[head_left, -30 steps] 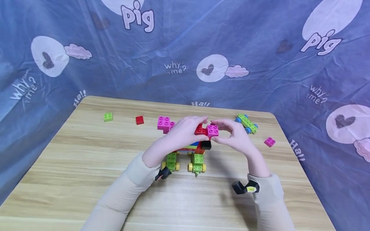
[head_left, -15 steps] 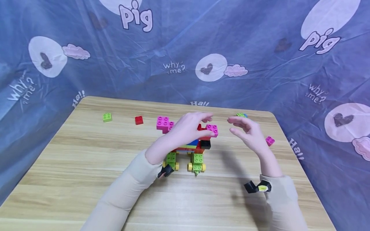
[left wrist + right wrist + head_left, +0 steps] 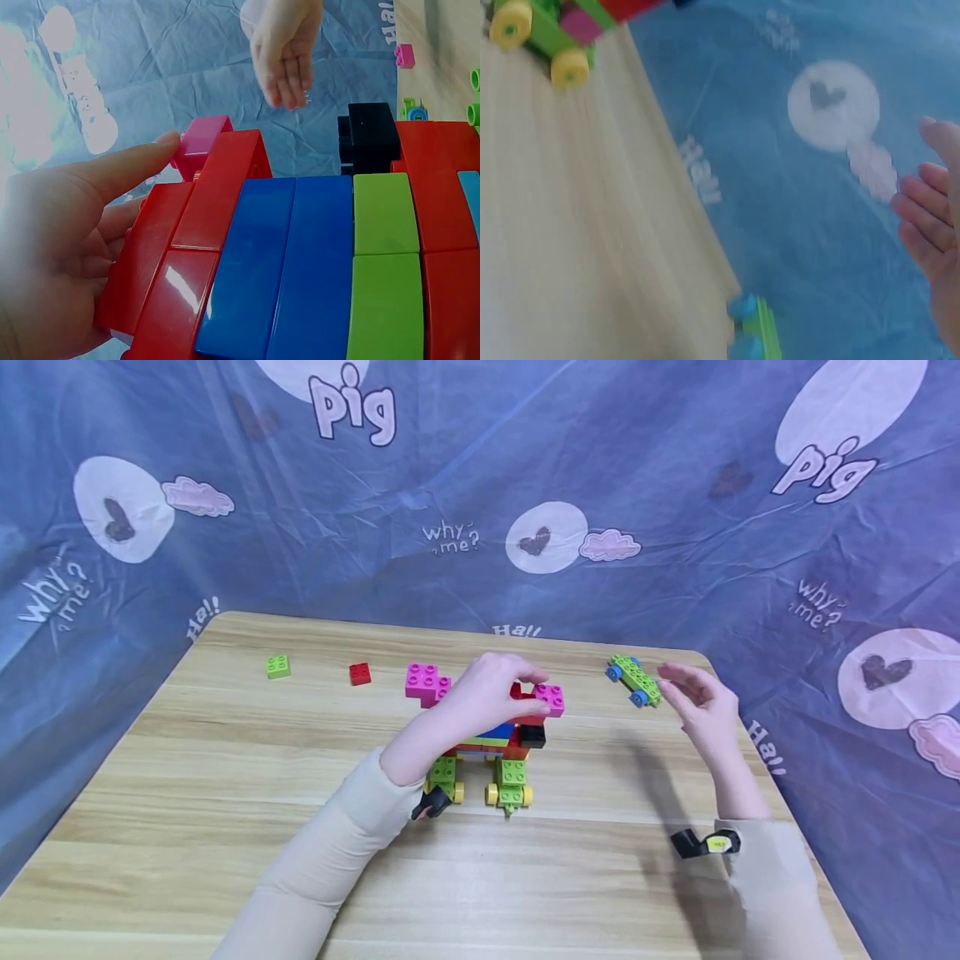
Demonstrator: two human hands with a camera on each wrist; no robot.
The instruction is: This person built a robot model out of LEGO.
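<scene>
Bench [image 3: 225, 827]: light wood-grain top, rounded far corners. Backdrop [image 3: 675, 527]: wrinkled blue cloth printed with "pig", "why me?", hearts and clouds, hung behind and along both sides.

Brick model [image 3: 498, 752]: mid-bench, red, blue and green layers on yellow wheels, magenta brick [image 3: 551, 697] on top. Left hand [image 3: 480, 697] grips its upper part, fingers curled.

Right hand [image 3: 701, 706]: raised, fingers relaxed, holding nothing, just beside the green wheeled piece [image 3: 633, 680].

Loose bricks: green [image 3: 277, 666], red [image 3: 360, 673], magenta pair [image 3: 426, 683], far-left half of bench.
</scene>
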